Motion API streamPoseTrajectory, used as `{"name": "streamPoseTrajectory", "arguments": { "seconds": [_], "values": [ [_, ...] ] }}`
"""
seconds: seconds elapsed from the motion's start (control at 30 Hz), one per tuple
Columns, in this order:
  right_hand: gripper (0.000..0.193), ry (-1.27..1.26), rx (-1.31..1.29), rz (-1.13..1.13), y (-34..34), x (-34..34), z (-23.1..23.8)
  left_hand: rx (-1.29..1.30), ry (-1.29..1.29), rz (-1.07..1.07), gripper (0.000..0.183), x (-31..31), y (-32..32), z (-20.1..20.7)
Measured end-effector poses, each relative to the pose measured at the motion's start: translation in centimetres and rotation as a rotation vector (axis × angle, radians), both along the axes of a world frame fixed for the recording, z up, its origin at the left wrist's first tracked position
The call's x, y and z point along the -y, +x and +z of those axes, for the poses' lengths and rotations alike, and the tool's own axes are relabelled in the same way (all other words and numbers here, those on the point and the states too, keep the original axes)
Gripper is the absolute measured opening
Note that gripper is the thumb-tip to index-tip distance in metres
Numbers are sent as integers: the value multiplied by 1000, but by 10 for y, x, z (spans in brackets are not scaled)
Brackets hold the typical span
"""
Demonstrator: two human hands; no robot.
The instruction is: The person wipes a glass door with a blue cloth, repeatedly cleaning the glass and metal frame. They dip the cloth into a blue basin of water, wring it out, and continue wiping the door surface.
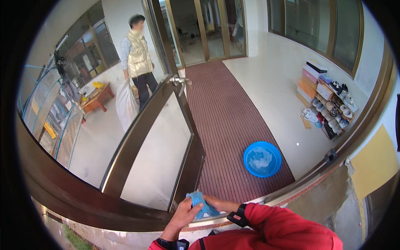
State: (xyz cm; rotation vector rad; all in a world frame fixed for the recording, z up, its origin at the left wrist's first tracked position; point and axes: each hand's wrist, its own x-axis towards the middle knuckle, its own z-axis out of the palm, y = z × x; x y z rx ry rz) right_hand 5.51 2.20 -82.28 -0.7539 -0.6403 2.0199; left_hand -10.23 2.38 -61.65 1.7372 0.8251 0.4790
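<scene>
A light blue cloth (201, 206) is bunched between my two hands at the bottom middle. My left hand (186, 213) grips it from the left, thumb laid over it. From the right, my right hand (211, 202) is closed on it, its fingers partly hidden behind the cloth. Both hands are close to the lower corner of an open brown-framed glass door (189, 177). Further ahead to the right, a round blue basin (247, 168) with sudsy water stands on a dark red striped mat (225, 121).
A person (139, 58) in a shiny gold vest stands behind the door, holding a white sack (125, 102). Shoe boxes (308, 85) and a rack of shoes (333, 110) line the right wall. At left is a low wooden table (98, 100). A raised door sill (287, 199) runs before me.
</scene>
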Motion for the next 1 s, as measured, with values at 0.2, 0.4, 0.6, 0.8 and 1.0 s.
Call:
{"name": "streamPoseTrajectory", "arguments": {
  "seconds": [0.2, 0.4, 0.6, 0.8, 1.0],
  "values": [
    [34, 154, -464, 181, -23, 10, 31, -2, -272, -9, 26, 6, 3, 11],
    [37, -256, -718, 77, 3, 21, 74, -202, 307, 6, 33, -10, -34, -1],
    [56, -250, -484, 15, -6, 21, 77, -154, 187, 389, 40, 5, -77, -31],
    [62, -398, -349, 4, -18, 19, 80, 83, -47, 694, 36, 42, -130, -46],
    [56, -282, -451, -65, -22, -5, 59, -52, 267, 1070, 8, 97, -184, -22]
  ]
}}
